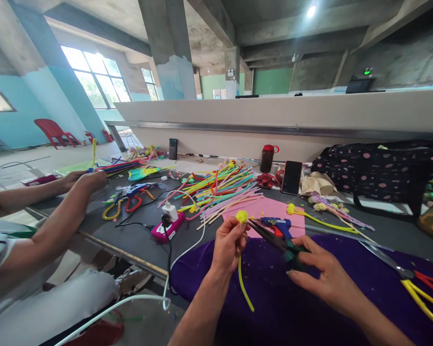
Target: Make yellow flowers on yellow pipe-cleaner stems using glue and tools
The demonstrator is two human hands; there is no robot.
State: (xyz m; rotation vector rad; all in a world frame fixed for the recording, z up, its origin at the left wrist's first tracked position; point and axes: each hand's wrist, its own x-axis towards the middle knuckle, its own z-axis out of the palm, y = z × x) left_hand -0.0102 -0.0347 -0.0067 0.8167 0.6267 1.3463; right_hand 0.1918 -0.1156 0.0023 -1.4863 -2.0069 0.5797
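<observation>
My left hand (231, 242) is closed in a pinch on a yellow pipe-cleaner flower (241, 216). Its yellow stem (244, 286) hangs below the fist. In my right hand (319, 274) is a pair of scissors (270, 235) with dark blades and green-black handles. The blade tips point left and lie right beside the flower; whether they touch it I cannot tell. Just behind the blades, a blue glue gun (276, 223) rests on a pink sheet (298, 222). Another yellow flower on a stem (323, 223) lies to the right.
Loose coloured pipe cleaners (220, 190) spread over the dark table. A magenta power strip (168, 228) with cables stands left. Large scissors (393, 262) lie on purple cloth (263, 302). Behind are a bottle (267, 159), a phone (291, 178) and a patterned bag (378, 173). A co-worker's hands (92, 180) work at left.
</observation>
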